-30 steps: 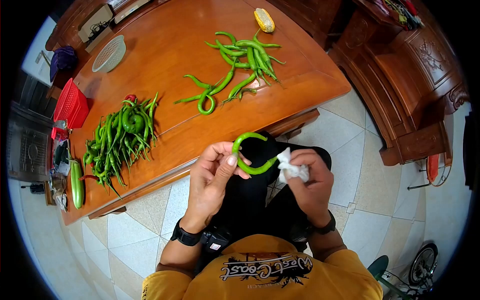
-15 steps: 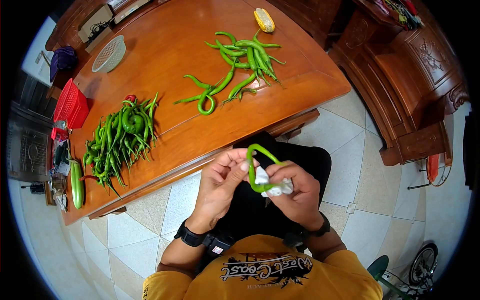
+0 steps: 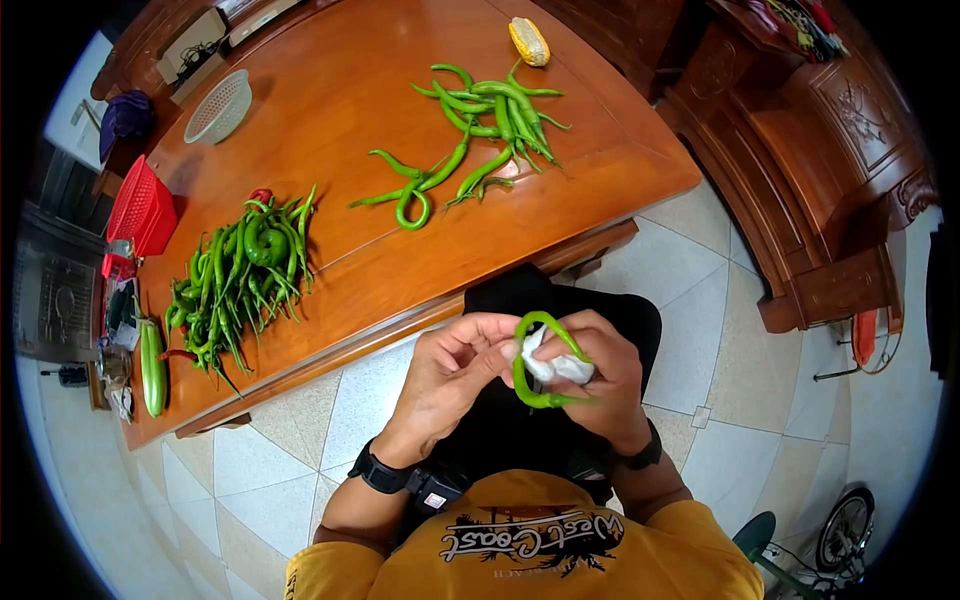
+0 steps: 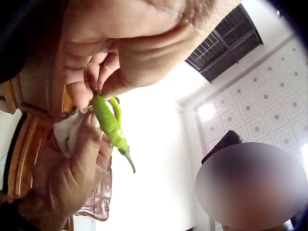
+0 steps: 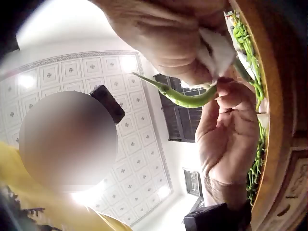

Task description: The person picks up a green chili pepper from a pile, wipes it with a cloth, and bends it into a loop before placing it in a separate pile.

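Note:
A curved green chili pepper (image 3: 519,378) is held up over the lap, bent into a hook. My left hand (image 3: 450,372) pinches it near the middle of the bend between thumb and fingertips. A crumpled white cloth or tissue (image 3: 556,369) is in my right hand (image 3: 618,388), whose fingers curl round it against the pepper's inner side. In the left wrist view the pepper's stem end (image 4: 126,154) hangs free below the left fingers. The right wrist view shows the stem pointing out left past the right hand, with the cloth (image 5: 219,52) bunched between both hands.
On the wooden table (image 3: 340,290) lie a big pile of green chilies (image 3: 240,270) with a few red ones, and a smaller group (image 3: 505,110). Also there are a corn cob (image 3: 529,42), a pale basket (image 3: 219,108), a red basket (image 3: 147,210) and a long green vegetable (image 3: 153,368).
The right hand with the cloth has moved left from the pepper's tip to its bend. The pepper has turned and shifted right and down, and the left hand has followed it rightward.

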`<state>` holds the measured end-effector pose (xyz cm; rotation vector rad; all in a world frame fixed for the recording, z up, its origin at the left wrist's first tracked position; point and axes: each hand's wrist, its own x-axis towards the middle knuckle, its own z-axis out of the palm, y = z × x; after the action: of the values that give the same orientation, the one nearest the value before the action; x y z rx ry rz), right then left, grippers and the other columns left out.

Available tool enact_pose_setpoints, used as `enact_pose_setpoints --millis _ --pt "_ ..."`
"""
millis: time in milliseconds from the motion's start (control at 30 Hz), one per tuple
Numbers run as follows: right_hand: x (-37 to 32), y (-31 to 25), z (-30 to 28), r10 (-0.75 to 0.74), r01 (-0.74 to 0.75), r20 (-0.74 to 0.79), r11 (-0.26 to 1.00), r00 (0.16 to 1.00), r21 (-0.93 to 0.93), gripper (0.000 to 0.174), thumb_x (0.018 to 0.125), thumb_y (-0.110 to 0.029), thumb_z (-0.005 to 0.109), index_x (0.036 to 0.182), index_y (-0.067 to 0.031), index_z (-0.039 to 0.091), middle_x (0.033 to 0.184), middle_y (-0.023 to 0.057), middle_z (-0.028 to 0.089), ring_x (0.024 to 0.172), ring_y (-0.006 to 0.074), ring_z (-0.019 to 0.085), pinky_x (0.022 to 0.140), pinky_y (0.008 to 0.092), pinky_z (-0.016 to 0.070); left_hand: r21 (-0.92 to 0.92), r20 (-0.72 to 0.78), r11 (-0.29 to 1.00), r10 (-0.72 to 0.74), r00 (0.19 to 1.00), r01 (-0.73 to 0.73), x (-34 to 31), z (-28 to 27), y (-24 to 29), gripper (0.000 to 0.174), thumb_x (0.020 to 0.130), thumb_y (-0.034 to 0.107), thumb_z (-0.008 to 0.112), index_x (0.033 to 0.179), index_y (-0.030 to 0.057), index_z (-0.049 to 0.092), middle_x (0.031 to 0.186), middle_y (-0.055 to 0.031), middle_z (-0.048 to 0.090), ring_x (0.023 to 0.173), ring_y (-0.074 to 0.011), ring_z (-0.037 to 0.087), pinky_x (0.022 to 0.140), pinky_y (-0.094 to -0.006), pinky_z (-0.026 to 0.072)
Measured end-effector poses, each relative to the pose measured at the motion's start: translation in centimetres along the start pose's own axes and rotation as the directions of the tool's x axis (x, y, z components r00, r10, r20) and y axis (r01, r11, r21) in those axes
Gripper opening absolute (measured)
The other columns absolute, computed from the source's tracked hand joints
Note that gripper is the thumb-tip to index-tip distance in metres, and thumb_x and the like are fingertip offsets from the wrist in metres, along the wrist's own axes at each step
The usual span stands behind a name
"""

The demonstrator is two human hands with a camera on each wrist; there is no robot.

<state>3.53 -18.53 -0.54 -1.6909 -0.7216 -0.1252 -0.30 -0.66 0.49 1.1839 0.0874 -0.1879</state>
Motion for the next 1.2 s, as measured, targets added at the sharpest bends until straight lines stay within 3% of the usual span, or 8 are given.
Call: enact_pose_setpoints --millis 133,400,600,700,800,900,1033,1200 --pt "0.3 0.4 0.3 -0.053 0.042 -0.160 0.997 0.986 -0.072 0.022 0.070 0.002 0.073 0.087 -0.0009 0.061 0.087 0.0122 0.061 0.075 0.0208 0.061 0.065 0.0271 0.0476 -0.001 0.067 0.998 -0.065 0.996 0.065 -0.1 0.3 -0.1 0.020 0.091 0.006 0.059 0.110 -0.0030 0.061 0.095 -0.0055 0.066 0.074 -0.0089 0.058 0.069 -0.0220 0.0478" --pt "-0.2 0.0 -0.5 -0.123 0.126 -0.305 0.992 0.944 -0.009 0.022 0.070 0.004 0.072 0.089 -0.0024 0.061 0.091 0.0128 0.061 0.076 0.0180 0.059 0.067 0.0262 0.0472 -0.048 0.062 0.989 -0.137 0.989 0.140 0.0 0.1 0.0 0.022 0.092 0.006 0.058 0.111 -0.0026 0.060 0.095 -0.0080 0.067 0.078 -0.0098 0.061 0.071 -0.0232 0.0493" --pt "0.3 -0.3 -0.5 -0.104 0.111 -0.070 0.989 0.992 0.100 0.019 0.073 0.003 0.071 0.089 -0.0017 0.061 0.093 0.0124 0.062 0.077 0.0178 0.060 0.066 0.0257 0.0472 -0.048 0.041 0.987 -0.153 0.987 0.155 0.0 0.1 0.1 0.021 0.092 0.007 0.058 0.111 -0.0026 0.062 0.094 -0.0062 0.067 0.077 -0.0073 0.059 0.070 -0.0217 0.0487" --pt "0.2 -0.3 -0.2 -0.058 0.062 -0.053 0.995 0.997 0.079 0.016 0.075 0.002 0.070 0.088 -0.0011 0.062 0.093 0.0122 0.062 0.077 0.0178 0.060 0.067 0.0256 0.0475 -0.011 0.048 0.988 -0.151 0.987 0.152 0.0 0.2 0.3 0.020 0.092 0.007 0.059 0.109 -0.0023 0.063 0.092 -0.0050 0.067 0.074 -0.0058 0.058 0.068 -0.0202 0.0477" --pt "0.5 -0.1 -0.1 -0.106 0.112 -0.159 0.993 0.982 0.033 0.016 0.077 0.002 0.069 0.090 -0.0009 0.060 0.097 0.0135 0.063 0.080 0.0177 0.061 0.070 0.0259 0.0486 0.019 0.054 0.984 -0.177 0.983 0.176 -0.1 0.5 0.8 0.019 0.092 0.008 0.059 0.107 -0.0022 0.064 0.089 -0.0042 0.067 0.071 -0.0051 0.056 0.066 -0.0194 0.0471" --pt "0.5 0.1 0.0 -0.057 0.071 -0.250 0.996 0.967 0.045 0.017 0.078 0.001 0.068 0.092 -0.0011 0.058 0.104 0.0161 0.064 0.085 0.0185 0.063 0.073 0.0264 0.0494 0.060 0.089 0.983 -0.176 0.980 0.171 -0.1 0.4 0.8 0.019 0.092 0.008 0.059 0.107 -0.0021 0.065 0.088 -0.0043 0.067 0.071 -0.0052 0.057 0.065 -0.0194 0.0476" --pt "0.4 0.5 -0.2 -0.012 0.024 -0.071 0.985 0.997 0.170 0.018 0.078 0.005 0.064 0.094 -0.0006 0.055 0.118 0.0206 0.060 0.087 0.0186 0.063 0.076 0.0270 0.0498 0.069 0.081 0.982 -0.184 0.980 0.178 -0.1 0.4 1.0 0.019 0.092 0.009 0.059 0.106 -0.0024 0.065 0.088 -0.0049 0.068 0.073 -0.0061 0.059 0.068 -0.0200 0.0495" --pt "0.5 0.2 -0.4 0.024 -0.026 0.015 0.992 1.000 0.127 0.020 0.076 0.007 0.065 0.092 -0.0030 0.058 0.098 0.0130 0.061 0.083 0.0185 0.062 0.072 0.0273 0.0493 0.047 0.044 0.989 -0.143 0.989 0.141 0.0 0.2 0.8 0.018 0.091 0.007 0.059 0.105 -0.0028 0.063 0.086 -0.0095 0.068 0.068 -0.0123 0.065 0.059 -0.0240 0.0544"
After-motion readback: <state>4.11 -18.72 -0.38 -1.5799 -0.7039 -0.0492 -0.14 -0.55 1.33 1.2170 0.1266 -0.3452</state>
